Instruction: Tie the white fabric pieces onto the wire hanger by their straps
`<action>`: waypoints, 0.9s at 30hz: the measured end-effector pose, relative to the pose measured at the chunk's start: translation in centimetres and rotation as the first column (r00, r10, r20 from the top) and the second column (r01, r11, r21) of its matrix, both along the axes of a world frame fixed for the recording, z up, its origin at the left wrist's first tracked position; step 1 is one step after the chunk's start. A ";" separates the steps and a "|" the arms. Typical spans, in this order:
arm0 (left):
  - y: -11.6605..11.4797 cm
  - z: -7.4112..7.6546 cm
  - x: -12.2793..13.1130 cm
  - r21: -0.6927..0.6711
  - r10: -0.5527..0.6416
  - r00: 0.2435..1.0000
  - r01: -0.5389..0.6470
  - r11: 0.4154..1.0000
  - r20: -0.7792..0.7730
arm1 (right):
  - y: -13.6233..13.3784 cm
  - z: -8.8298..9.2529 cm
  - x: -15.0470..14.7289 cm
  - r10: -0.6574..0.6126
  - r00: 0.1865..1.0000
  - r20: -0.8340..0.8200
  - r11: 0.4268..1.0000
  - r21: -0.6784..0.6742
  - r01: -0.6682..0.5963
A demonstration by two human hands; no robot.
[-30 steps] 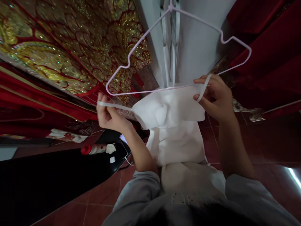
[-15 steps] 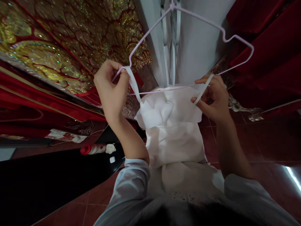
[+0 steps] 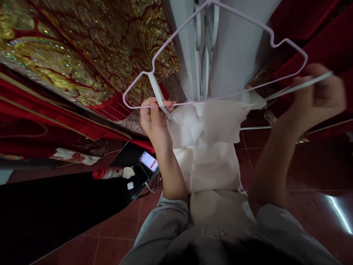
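Observation:
A pale pink wire clothes hanger hangs tilted before me, its top cut off by the upper edge. From it a white garment hangs down, perhaps a dress. One white strap loops over the hanger's left shoulder. Just below that strap, my left hand pinches the hanger's bottom bar. My right hand, somewhat blurred, is closed on the garment's other strap and stretches it out past the hanger's right end.
Sequined gold-and-red garments crowd the left side. Dark red cloth hangs at right. On a black tabletop at lower left lie a red-capped bottle, a lit phone and a small white case. The floor is red tile.
My left hand has dropped from the hanger's left shoulder to its bottom bar, leaving the strap looped there. My right hand has moved right and up, pulling the other strap outward.

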State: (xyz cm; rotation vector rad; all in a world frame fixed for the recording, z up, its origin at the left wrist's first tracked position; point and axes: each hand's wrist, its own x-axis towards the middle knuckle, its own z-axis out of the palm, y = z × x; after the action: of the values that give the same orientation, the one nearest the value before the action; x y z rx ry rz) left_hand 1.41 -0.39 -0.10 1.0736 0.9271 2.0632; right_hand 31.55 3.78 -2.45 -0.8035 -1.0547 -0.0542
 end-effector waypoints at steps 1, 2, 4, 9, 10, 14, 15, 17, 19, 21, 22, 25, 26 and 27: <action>0.0 0.0 -0.1 -0.018 0.003 1.000 -0.003 1.000 -0.019 | 0.8 0.1 1.1 -0.043 0.998 -0.054 0.997 0.061 0.047; 0.1 0.0 -0.3 -0.036 0.010 0.999 -0.011 0.999 -0.034 | 1.6 0.3 1.9 -0.010 1.000 -0.005 0.998 0.065 0.010; 0.2 0.0 -0.5 -0.057 0.035 0.998 -0.038 0.998 -0.052 | 2.5 1.5 2.3 0.114 0.986 0.123 0.993 -0.006 -0.114; 0.3 0.3 -0.4 -0.037 0.046 0.999 -0.046 0.998 0.008 | 1.2 7.4 -0.7 0.260 0.896 0.361 0.933 -0.334 -0.136; 0.3 0.3 -0.3 -0.032 0.035 0.999 -0.034 0.999 0.030 | 0.7 8.3 -1.3 0.269 0.866 0.422 0.902 -0.425 -0.073; 0.1 0.2 0.4 -0.017 -0.013 0.995 0.015 1.000 0.100 | -1.1 8.4 -3.6 0.037 0.821 0.570 0.969 -0.220 0.109; 0.0 0.1 0.7 -0.017 -0.013 0.994 0.014 1.000 0.107 | -1.6 7.6 -4.5 -0.054 0.867 0.496 0.993 -0.067 0.100; -0.3 -0.1 1.4 -0.018 0.000 0.994 0.002 1.000 0.107 | -2.9 5.5 -6.6 -0.068 0.940 0.333 0.997 0.003 0.071; -0.6 -0.2 1.9 -0.015 0.013 0.996 -0.012 1.000 0.091 | -4.3 3.6 -8.7 0.143 0.942 0.304 0.966 -0.250 -0.066; -0.9 -0.4 2.1 -0.008 0.018 0.996 -0.017 1.000 0.089 | -5.4 2.1 -10.4 0.320 0.899 0.298 0.891 -0.418 -0.178; -1.0 -0.5 2.0 -0.006 0.027 0.996 -0.026 1.000 0.090 | -5.7 1.6 -10.9 0.381 0.879 0.286 0.856 -0.468 -0.219; -1.9 -1.0 1.0 -0.066 0.068 0.996 -0.071 0.995 -0.050 | -5.9 0.8 -11.4 0.430 0.872 0.234 0.829 -0.485 -0.278; -2.3 -1.1 0.5 -0.101 0.070 0.988 -0.085 0.991 -0.138 | -5.9 0.7 -11.4 0.432 0.871 0.232 0.830 -0.480 -0.284; -2.9 -1.0 0.1 -0.136 0.067 0.973 -0.099 0.986 -0.222 | -5.8 0.6 -11.5 0.440 0.867 0.233 0.827 -0.481 -0.290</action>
State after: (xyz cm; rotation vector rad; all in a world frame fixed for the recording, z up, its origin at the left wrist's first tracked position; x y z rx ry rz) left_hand 1.48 -3.25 -1.08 1.2154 1.2309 1.9361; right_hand 20.08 -2.03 -1.87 -0.9945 -1.5701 0.4069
